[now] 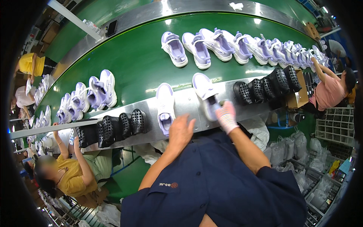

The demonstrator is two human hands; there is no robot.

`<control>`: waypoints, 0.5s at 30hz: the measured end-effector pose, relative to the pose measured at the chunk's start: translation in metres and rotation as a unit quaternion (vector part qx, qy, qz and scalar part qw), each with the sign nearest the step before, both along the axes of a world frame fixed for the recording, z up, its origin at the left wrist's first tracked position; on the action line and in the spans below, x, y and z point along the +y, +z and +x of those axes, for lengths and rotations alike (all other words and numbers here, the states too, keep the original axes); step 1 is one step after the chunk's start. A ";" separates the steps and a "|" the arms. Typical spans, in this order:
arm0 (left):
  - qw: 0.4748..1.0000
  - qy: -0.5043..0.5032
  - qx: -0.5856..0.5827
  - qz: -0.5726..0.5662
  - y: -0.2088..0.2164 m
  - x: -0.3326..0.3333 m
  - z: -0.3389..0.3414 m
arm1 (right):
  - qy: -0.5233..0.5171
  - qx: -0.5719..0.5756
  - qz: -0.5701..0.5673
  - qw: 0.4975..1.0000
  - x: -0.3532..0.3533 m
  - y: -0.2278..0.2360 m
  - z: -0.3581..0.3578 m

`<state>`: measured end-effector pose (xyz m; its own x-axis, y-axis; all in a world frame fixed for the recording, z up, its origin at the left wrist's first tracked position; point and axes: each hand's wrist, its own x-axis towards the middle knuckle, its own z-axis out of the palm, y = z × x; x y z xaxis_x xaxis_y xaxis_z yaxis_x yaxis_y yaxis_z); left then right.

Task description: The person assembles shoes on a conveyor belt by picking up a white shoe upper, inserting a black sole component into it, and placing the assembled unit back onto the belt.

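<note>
Two white sneakers with lavender lining lie in front of me on the metal ledge, toes pointing away. Beside the heel of the left sneaker (165,104) is my left hand (181,132), bare, its thumb spread from the fingers. My right hand (227,116) wears a pale striped glove and grips the heel end of the right sneaker (204,89), which is slightly blurred and tilted. A small green bit shows at the gloved fingertips; I cannot make out what it is. The fingers inside the shoe opening are partly hidden.
Black perforated shoe-shaped pieces stand on the ledge at left (110,128) and right (266,86). A row of matching sneakers (227,43) lines the green belt (138,56), with more sneakers (102,90) at left. Co-workers sit at left (73,176) and right (329,87). A cardboard box (297,99) stands at right.
</note>
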<state>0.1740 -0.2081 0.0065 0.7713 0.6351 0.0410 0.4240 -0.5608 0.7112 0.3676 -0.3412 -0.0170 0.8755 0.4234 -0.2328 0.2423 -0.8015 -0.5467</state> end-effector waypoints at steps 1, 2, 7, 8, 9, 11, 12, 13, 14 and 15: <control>0.999 -0.002 0.026 0.041 -0.009 -0.006 0.023 | 0.014 0.079 -0.032 0.996 0.009 -0.008 -0.008; 0.999 0.013 0.021 0.041 -0.018 -0.007 0.041 | 0.022 0.132 -0.032 0.990 0.016 -0.016 -0.022; 0.998 0.060 0.027 0.016 -0.042 0.004 0.062 | 0.090 -0.076 0.080 0.990 0.033 0.017 -0.015; 0.998 0.056 0.017 0.016 -0.044 0.003 0.065 | 0.140 -0.176 0.190 0.956 0.035 0.010 0.003; 0.999 0.050 0.007 0.019 -0.046 0.003 0.068 | 0.190 -0.060 0.109 0.974 0.035 -0.003 0.014; 0.997 0.078 -0.002 0.012 -0.055 0.011 0.072 | 0.217 0.002 0.175 0.960 0.031 -0.030 0.020; 0.994 0.101 0.019 -0.028 -0.055 0.013 0.072 | 0.231 0.035 0.205 0.950 0.032 -0.028 0.021; 0.989 0.123 0.039 -0.068 -0.055 0.014 0.072 | 0.302 -0.035 0.231 0.924 0.025 -0.023 0.019; 0.982 0.144 0.058 -0.108 -0.055 0.015 0.071 | 0.317 -0.104 0.173 0.927 0.024 -0.021 0.014; 0.985 0.138 0.038 -0.100 -0.057 0.014 0.070 | 0.330 -0.156 0.130 0.922 0.028 -0.014 0.005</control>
